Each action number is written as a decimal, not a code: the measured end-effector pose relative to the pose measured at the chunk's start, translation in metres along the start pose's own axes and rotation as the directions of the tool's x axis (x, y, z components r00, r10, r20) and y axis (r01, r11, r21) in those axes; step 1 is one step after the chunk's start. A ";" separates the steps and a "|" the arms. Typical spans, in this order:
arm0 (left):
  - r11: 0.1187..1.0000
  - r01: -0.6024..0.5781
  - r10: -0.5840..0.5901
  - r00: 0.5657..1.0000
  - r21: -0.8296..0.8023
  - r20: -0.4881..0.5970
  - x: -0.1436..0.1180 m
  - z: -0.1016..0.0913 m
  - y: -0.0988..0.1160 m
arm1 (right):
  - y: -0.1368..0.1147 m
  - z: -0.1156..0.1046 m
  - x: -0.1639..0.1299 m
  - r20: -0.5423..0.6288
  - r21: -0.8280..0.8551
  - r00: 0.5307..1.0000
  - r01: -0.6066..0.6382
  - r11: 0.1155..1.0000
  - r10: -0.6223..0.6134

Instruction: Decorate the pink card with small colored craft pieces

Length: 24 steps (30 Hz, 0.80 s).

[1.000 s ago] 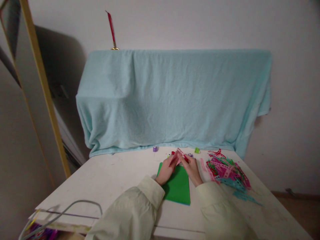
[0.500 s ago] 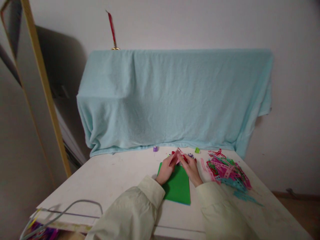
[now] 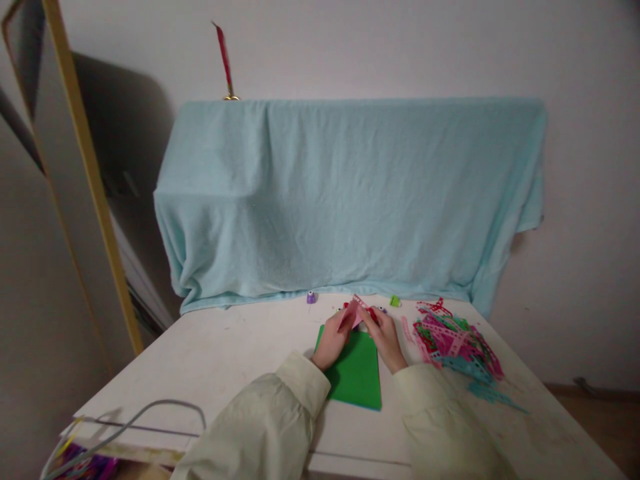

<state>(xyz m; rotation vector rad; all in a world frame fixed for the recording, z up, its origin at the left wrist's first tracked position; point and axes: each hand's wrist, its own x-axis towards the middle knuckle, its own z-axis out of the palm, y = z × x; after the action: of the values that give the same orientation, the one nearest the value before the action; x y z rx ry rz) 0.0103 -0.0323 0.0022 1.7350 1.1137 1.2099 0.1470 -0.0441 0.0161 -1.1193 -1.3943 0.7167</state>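
A thin pink punched paper strip [image 3: 356, 311] is being pinched by the left hand [image 3: 334, 340] and right hand [image 3: 386, 338]; it looks light and floppy and is best held near its ends.

Both hands, the left hand [image 3: 333, 341] and the right hand [image 3: 384, 337], pinch a pink paper strip [image 3: 356, 310] above the green sheet [image 3: 356, 372] on the desk [image 3: 225, 360].

Single head view, looking forward and slightly down over white table [image 3: 225, 360]. Left hand [image 3: 331, 343] and right hand [image 3: 386, 340] low centre, fairly far; draped blue cloth [image 3: 350, 200] beyond hands.
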 end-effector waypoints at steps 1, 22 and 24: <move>1.000 0.005 -0.005 1.000 0.002 -0.003 0.000 0.000 0.001 | -0.001 0.000 0.000 0.006 0.003 1.000 0.000 1.000 0.000; 0.997 0.067 -0.070 0.995 -0.039 -0.066 0.003 -0.009 0.005 | 0.006 -0.013 0.008 -0.269 0.128 0.963 -0.002 0.992 0.037; 0.998 0.062 -0.064 0.995 -0.033 -0.078 0.003 -0.009 0.005 | 0.012 -0.015 0.011 -0.280 0.206 0.957 -0.017 0.978 0.076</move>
<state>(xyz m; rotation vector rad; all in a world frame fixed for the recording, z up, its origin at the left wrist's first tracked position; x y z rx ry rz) 0.0034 -0.0309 0.0104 1.6293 1.1814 1.2598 0.1651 -0.0324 0.0117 -1.0508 -1.0288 0.6825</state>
